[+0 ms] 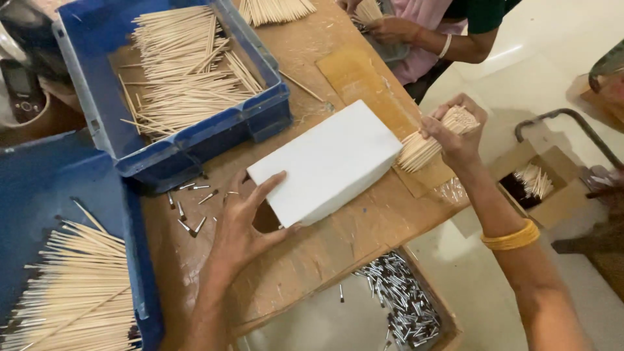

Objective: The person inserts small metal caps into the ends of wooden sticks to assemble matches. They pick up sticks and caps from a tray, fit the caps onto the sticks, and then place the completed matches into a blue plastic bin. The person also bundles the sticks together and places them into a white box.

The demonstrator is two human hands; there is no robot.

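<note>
My left hand point(244, 224) lies flat, fingers spread, steadying the near end of the white box point(327, 162) on the wooden table point(292, 266). My right hand point(458, 133) grips a bundle of sticks point(429, 143), tips touching the box's far end.

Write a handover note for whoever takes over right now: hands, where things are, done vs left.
Left hand: flat against the near end of the white box, steadying it on the wooden table.
Right hand: gripping a bundle of wooden sticks, tips at the box's far end.
Done: bundle gathered, box held in place.
Left: the bundle is still outside the box; more sticks lie in the blue crate.
</note>
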